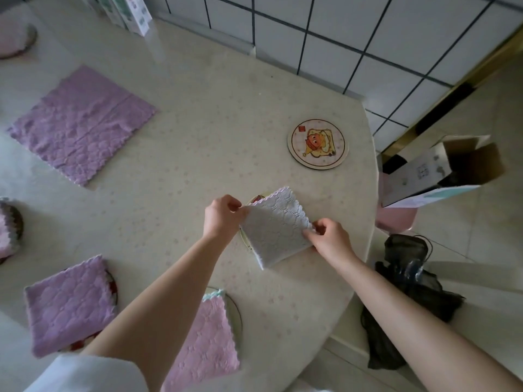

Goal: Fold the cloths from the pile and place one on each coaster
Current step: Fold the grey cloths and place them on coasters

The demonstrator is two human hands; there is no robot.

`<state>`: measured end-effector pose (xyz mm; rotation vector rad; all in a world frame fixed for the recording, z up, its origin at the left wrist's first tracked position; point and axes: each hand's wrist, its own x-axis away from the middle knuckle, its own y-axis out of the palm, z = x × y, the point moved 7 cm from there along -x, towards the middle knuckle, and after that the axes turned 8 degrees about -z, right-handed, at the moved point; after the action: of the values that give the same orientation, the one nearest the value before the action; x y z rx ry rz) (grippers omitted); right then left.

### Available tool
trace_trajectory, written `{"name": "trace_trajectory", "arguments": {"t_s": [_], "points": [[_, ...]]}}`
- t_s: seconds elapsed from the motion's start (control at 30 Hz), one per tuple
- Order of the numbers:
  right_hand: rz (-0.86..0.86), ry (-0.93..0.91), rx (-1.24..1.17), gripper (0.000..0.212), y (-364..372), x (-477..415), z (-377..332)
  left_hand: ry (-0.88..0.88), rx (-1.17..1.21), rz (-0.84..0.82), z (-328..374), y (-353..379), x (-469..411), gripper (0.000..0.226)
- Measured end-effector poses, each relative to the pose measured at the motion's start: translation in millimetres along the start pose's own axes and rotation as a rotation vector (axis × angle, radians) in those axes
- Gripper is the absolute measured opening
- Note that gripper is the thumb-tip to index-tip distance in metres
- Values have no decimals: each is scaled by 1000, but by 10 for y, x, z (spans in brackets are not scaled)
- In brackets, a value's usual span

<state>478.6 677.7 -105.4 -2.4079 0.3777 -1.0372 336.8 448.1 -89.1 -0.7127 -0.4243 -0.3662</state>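
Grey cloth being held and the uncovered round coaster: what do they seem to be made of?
The grey cloth looks like soft plush textile, probably microfibre: matte, embossed quilt-like pattern, zigzag-cut edges. The uncovered coaster looks like a thin rigid disc, perhaps wood or coated board, with a printed cartoon picture and a darker rim; exact material unclear.

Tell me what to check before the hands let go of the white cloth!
1. White cloth folded: ok.
2. Left hand and right hand each pinching an edge of it: ok.
3. Coaster underneath, its rim peeking out by the left hand: ok.
4. Cloth centred on that coaster: cannot tell.
5. Picture coaster bare for the next cloth: ok.
6. Purple cloth lying flat, ready to fold: ok.
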Motion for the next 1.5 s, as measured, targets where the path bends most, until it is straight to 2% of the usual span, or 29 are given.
{"name": "trace_trajectory", "arguments": {"t_s": [0.2, 0.3, 0.4, 0.53, 0.87, 1.13, 1.33, 1.5], "points": [[81, -111, 383, 32, -43, 99, -168, 26, -62, 0, -130, -72, -36, 20], [137, -228, 529, 27, -70, 149, -387, 35, -100, -5, -180, -169, -37, 18], [140, -337, 576, 28, 12, 139, -694, 36, -113, 3, -236, -318, -57, 17], [56, -485, 616, 30, 283, 54, -1216, 43, -162, 33, -315, -646, -126, 18], [-53, -781, 776, 25, 1122, -436, -2693, 17, -473, 222, -820, -1853, -472, 25], [-135, -947, 1043, 36, 1936, -947, -3616, 77, -696, 348, -1078, -2542, -889, 35], [-97, -1140, 1259, 45, 2434, -1227, -4130, 124, -743, 403, -1318, -2789, -1122, 27], [-52, -1270, 1298, 42, 2720, -1485, -4331, 148, -954, 364, -1379, -2798, -1252, 23]]}}
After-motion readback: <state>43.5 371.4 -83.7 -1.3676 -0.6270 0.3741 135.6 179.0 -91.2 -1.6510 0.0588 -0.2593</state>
